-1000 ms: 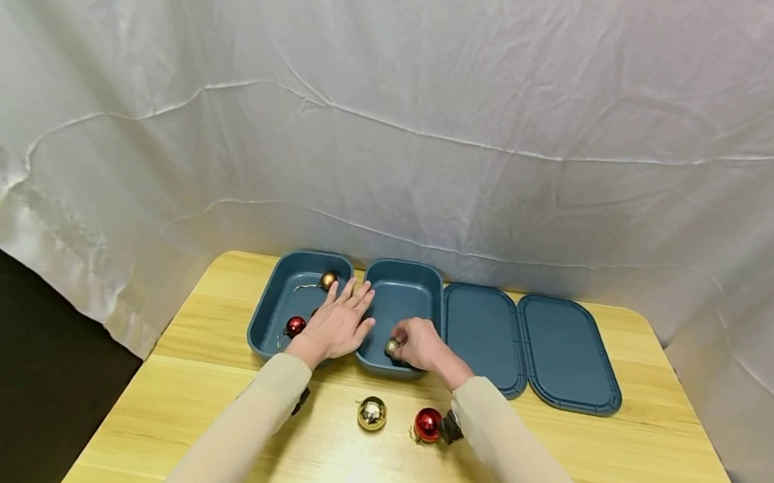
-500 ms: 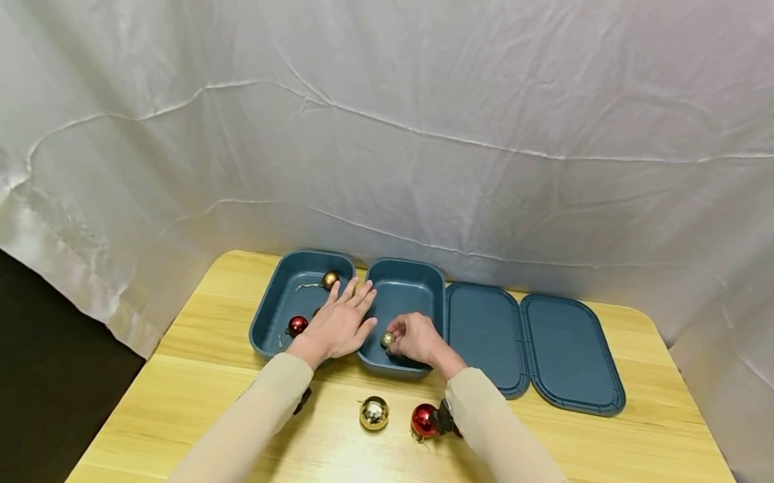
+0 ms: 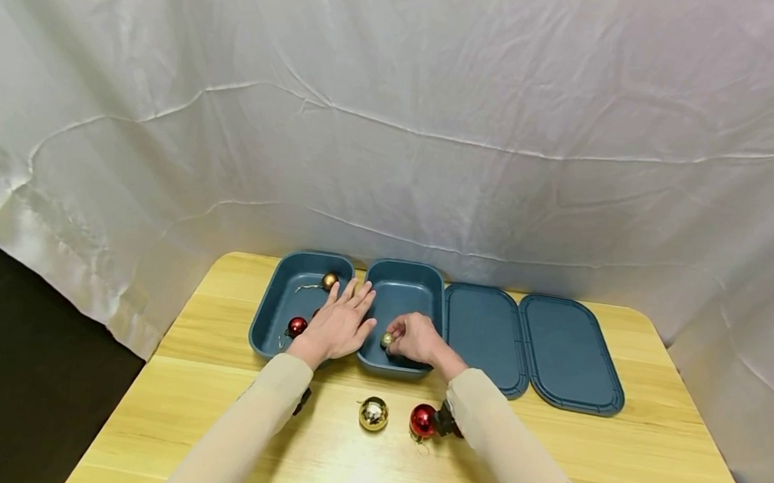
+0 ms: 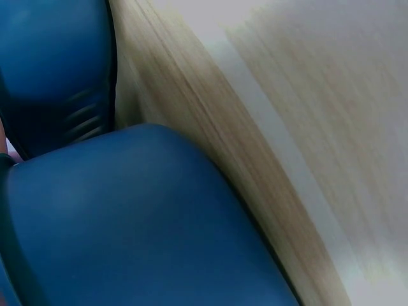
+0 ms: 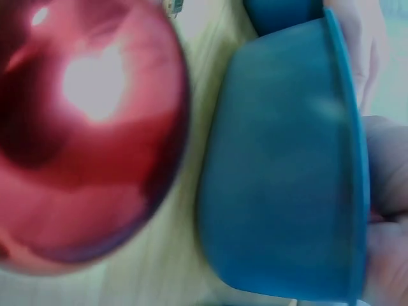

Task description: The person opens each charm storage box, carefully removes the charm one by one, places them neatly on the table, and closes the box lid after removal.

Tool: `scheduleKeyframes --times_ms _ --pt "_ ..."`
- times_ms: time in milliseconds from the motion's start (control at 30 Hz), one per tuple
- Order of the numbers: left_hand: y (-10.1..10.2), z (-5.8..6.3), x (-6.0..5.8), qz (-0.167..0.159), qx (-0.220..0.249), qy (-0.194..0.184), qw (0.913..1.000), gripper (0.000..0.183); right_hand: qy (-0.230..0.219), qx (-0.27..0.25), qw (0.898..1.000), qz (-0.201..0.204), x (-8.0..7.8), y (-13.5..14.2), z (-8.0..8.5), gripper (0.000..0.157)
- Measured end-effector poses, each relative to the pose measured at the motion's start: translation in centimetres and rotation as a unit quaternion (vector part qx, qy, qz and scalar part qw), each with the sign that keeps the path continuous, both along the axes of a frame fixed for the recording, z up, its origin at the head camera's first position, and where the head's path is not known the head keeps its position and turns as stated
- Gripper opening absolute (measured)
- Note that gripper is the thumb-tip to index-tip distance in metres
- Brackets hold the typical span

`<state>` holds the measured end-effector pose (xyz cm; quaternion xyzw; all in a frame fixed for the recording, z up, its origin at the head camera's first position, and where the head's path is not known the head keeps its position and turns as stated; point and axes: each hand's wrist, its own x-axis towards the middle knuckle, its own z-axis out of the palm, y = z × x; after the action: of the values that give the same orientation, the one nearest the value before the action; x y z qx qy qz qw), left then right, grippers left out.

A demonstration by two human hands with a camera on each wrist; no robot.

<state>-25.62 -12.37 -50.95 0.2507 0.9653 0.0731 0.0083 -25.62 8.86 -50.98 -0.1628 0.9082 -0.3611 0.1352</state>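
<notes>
Inside the right blue box [image 3: 405, 296], my right hand [image 3: 416, 339] pinches a small gold bauble [image 3: 387, 340] low near its front end. My left hand [image 3: 335, 328] lies with fingers spread over the right side of the left blue box [image 3: 295, 266]. That box holds a bronze bauble [image 3: 329, 281] and a red bauble [image 3: 297, 327]; another red one shows partly beneath the left hand. In the right wrist view, the right box's outer wall [image 5: 280, 166] hides most of the right hand's [image 5: 387, 191] fingers.
A large gold bauble [image 3: 373, 413] and a red bauble [image 3: 422, 420] lie on the table in front of the boxes, the red one beside the right wrist camera [image 3: 444, 419]. Two flat blue lids [image 3: 482, 332] lie side by side at right. A pale curtain [image 3: 393, 159] hangs behind.
My right hand has shifted slightly left inside the right box with the small gold bauble. The red bauble by the right wrist has moved slightly left. My left hand has stayed put.
</notes>
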Motion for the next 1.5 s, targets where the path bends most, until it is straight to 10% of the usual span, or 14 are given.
scheduleKeyframes --times_ms 900,1500 --pt "0.0 0.1 0.0 -0.007 0.001 -0.008 0.9999 0.063 0.04 -0.064 0.997 -0.013 3.8 6.1 4.5 0.029" --pt "-0.1 0.0 -0.1 -0.006 0.003 -0.001 1.0 0.064 0.07 -0.076 0.993 -0.062 7.7 11.1 4.0 0.03"
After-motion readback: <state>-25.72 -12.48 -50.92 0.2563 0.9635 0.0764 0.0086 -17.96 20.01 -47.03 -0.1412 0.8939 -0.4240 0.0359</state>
